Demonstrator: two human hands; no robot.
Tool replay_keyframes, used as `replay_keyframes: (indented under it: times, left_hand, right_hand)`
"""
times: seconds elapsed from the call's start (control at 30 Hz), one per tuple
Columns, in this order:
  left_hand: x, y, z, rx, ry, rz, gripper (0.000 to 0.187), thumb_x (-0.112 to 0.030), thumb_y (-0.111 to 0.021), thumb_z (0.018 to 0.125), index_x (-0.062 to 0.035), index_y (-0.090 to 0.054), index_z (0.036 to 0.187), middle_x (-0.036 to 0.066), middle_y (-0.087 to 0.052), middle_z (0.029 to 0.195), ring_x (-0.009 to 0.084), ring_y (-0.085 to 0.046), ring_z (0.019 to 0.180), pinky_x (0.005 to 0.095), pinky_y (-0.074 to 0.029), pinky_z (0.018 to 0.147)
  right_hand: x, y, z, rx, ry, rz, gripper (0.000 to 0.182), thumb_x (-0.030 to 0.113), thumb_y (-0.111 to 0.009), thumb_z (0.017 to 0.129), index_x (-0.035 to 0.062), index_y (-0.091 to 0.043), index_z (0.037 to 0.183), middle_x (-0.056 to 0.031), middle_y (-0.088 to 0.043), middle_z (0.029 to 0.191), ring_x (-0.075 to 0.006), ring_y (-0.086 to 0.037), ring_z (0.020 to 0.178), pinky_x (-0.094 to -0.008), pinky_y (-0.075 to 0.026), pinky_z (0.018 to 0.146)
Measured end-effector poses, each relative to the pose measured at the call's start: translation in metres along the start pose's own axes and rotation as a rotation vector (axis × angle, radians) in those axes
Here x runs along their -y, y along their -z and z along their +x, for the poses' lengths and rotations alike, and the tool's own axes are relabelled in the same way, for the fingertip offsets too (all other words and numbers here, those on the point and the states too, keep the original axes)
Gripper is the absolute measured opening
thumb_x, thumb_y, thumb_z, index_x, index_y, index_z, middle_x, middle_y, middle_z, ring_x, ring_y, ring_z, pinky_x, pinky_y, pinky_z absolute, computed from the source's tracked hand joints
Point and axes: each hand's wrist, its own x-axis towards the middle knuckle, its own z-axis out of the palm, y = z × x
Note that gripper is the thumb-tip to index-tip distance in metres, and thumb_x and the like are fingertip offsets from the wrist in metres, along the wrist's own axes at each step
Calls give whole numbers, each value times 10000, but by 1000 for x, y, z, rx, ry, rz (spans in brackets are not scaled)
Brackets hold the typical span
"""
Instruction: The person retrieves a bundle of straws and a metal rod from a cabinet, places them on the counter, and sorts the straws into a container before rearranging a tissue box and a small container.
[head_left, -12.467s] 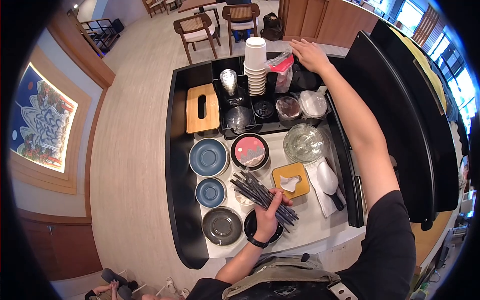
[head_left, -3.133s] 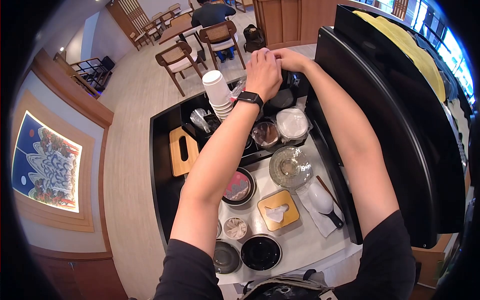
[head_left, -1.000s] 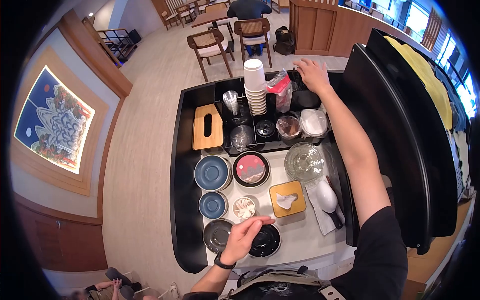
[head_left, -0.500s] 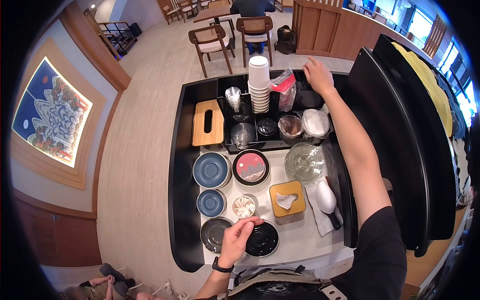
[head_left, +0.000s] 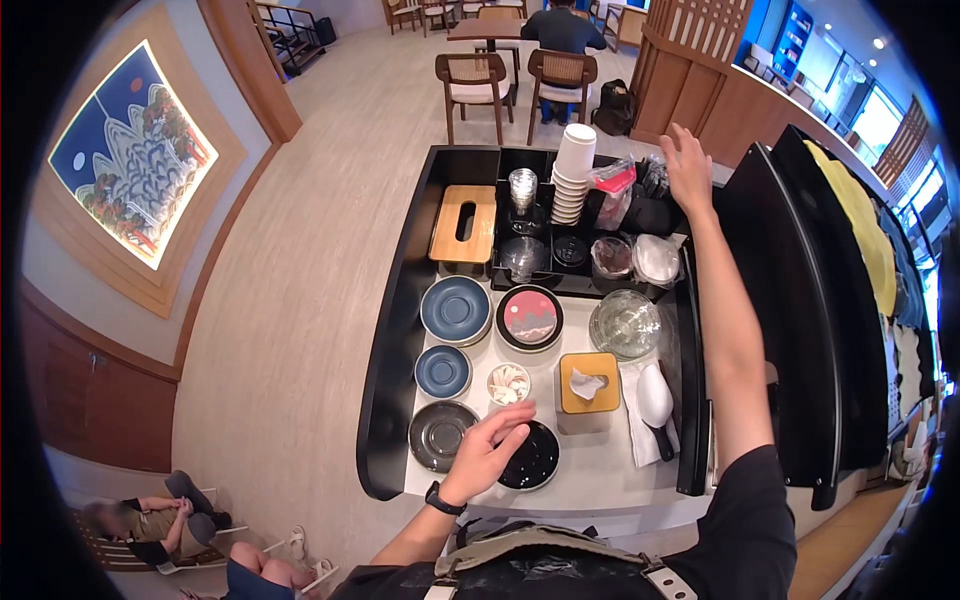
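My left hand [head_left: 487, 452] hovers over the edge of the black saucer [head_left: 530, 456], its fingers extended and holding nothing. Beside it are a dark grey saucer [head_left: 441, 437] and a small cup of pale pieces [head_left: 508, 384]. My right hand [head_left: 690, 172] reaches to the far right corner of the black organizer, fingers spread and empty, near some clear-wrapped items [head_left: 655, 176]. Left of it stand a red and clear packet [head_left: 613, 180] and a stack of white paper cups [head_left: 573, 170].
Blue saucers [head_left: 456, 310], a yellow tissue box [head_left: 590, 383], glass plates [head_left: 625, 325] and a white scoop [head_left: 654, 397] lie on the station. A black rack [head_left: 790, 320] stands to the right. People sit at lower left [head_left: 160, 525] and beyond [head_left: 562, 32].
The view has shifted, so the station appears further right. My right hand's fingers have spread more, and clear-wrapped items now show beside it. My left hand has opened from a loose pinch.
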Motion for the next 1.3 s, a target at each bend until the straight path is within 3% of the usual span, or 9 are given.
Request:
replay_keyframes:
  times: [0.17,0.27,0.43,0.57,0.73,0.87,0.97,1.1,1.3]
  left_hand:
    - [16,7,-6,74,236,-282,479,-334,-519,1098,51,-572,1378,197,-700,1213,215,-732,1057,283,-618,794]
    - [29,-2,-1,161,345,-513,701,-538,-376,1102,64,-481,1446,228,-643,1316,277,-667,1191,358,-569,954]
    - [45,-42,-3,254,314,-897,852,-665,-216,1070,11,-303,1581,191,-445,1581,294,-379,1488,434,-289,1234]
    - [53,-43,-40,393,317,-906,943,-752,-176,1022,-28,-216,1624,128,-331,1658,256,-310,1529,414,-218,1260]
    - [48,12,-71,540,257,-425,766,-487,-461,1096,-75,-136,1653,139,-229,1696,236,-363,1508,412,-310,1226]
    - [43,68,-94,536,255,-218,504,-306,-507,1107,-24,-441,1520,156,-557,1488,239,-614,1286,380,-481,1094]
    - [44,98,-115,406,244,-173,399,-261,-522,1102,-14,-540,1415,139,-654,1354,223,-665,1183,366,-524,1018]
    - [46,117,-117,358,225,-167,364,-243,-546,1096,-18,-560,1381,98,-665,1309,183,-649,1144,332,-515,983]
    - [31,120,-107,272,178,-125,377,-224,-589,1071,-29,-572,1394,87,-661,1326,188,-632,1190,340,-484,1032]
  right_hand:
    - [97,109,-130,-335,-137,596,455,338,-510,1097,-2,-601,1385,-158,-625,1412,-270,-560,1346,-355,-399,1132]
    - [167,147,-255,-208,-39,776,441,127,-477,1065,-61,-507,1463,-175,-542,1505,-261,-527,1371,-379,-392,1142]
    - [227,124,-473,503,148,506,570,342,-476,1039,18,-486,1507,-196,-446,1587,-407,-315,1528,-525,-146,1260]
    - [193,112,-510,392,186,260,497,407,-417,1065,155,-538,1476,-109,-472,1570,-338,-333,1521,-614,-111,1227]
    - [190,110,-481,291,132,327,314,233,-579,1016,90,-681,1276,-126,-644,1336,-334,-561,1304,-511,-384,1103]
    - [202,110,-455,344,-258,612,169,115,-676,966,29,-736,1099,-122,-749,960,-273,-737,871,-351,-562,803]
    - [228,97,-386,374,-139,551,187,153,-677,983,15,-717,1102,-123,-731,827,-247,-720,694,-335,-550,668]
    - [269,4,-269,337,125,603,208,160,-685,927,51,-722,1100,-139,-724,905,-300,-715,851,-385,-551,745]
    - [286,-149,-199,617,274,-63,326,146,-703,851,86,-721,1171,-141,-687,1203,-342,-659,1178,-463,-567,945]
